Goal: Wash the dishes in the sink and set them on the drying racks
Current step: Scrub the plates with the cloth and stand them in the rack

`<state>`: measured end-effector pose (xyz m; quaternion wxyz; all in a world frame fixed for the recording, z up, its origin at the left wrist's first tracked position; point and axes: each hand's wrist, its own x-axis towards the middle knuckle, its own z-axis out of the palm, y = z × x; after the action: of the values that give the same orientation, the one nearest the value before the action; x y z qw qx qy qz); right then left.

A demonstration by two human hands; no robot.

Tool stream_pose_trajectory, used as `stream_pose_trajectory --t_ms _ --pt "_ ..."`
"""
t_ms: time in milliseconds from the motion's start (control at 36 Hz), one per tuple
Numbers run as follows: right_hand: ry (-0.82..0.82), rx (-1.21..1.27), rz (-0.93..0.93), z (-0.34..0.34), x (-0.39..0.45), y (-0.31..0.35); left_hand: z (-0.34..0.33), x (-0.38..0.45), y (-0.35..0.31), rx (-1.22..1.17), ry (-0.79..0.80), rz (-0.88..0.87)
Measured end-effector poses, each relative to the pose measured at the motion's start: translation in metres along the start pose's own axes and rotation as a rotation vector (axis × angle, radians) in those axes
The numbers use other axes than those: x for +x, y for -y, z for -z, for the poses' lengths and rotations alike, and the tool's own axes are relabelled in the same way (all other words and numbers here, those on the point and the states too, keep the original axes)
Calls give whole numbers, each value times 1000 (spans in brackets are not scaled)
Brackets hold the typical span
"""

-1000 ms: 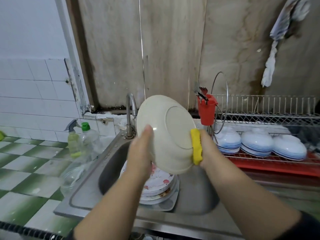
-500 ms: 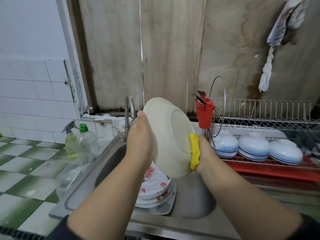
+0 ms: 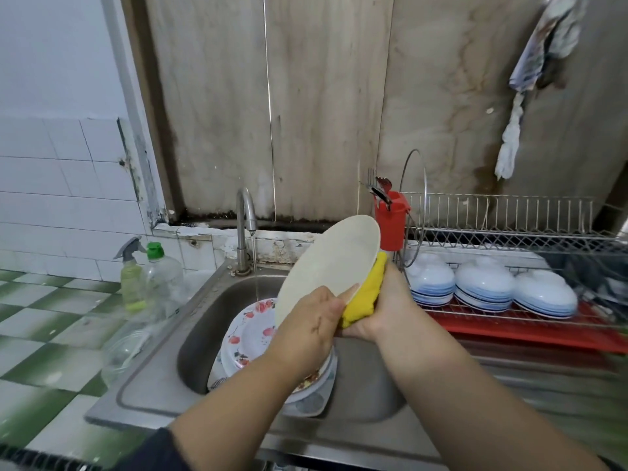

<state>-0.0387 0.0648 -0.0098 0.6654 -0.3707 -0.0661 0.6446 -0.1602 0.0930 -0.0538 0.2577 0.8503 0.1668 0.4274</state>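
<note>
plate [image 3: 326, 266] gripped between both hands, over sink [image 3: 204, 311]

Cream plate [image 3: 328, 263] tilting on edge above the steel sink [image 3: 204, 321], yellow sponge [image 3: 365, 294] pressing against its right rim, floral plates [image 3: 249, 334] stacking in the basin, blue-banded bowls [image 3: 486, 288] lying upside down on the wire drying rack [image 3: 509, 229]
</note>
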Motion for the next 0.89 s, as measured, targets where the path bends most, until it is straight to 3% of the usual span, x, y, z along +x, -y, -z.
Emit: stream_pose_trajectory --t_ms 111,306,417,472,528,583,667,750,889 --pt "171 -41 53 12 -29 15 10 4 1 137 136 -100" --pt "157 -40 96 24 -41 9 20 5 9 272 309 -162" --pt "170 53 135 32 -34 -1 9 -11 17 459 -1 -159" --pt "173 93 168 36 -31 -5 1 -27 4 512 -257 50" --pt "185 119 211 39 -30 -9 -9 -41 -16 386 -423 448" --pt "206 151 227 39 -31 -12 -16 -48 -27 149 -471 805" --pt "217 161 231 37 -32 -19 -18 -39 -40 -410 -344 1128" --pt "215 177 250 33 -33 -28 -20 -25 -45 -844 -307 1287" --pt "212 145 263 25 -36 -31 -16 -16 -37 -1003 -385 1275"
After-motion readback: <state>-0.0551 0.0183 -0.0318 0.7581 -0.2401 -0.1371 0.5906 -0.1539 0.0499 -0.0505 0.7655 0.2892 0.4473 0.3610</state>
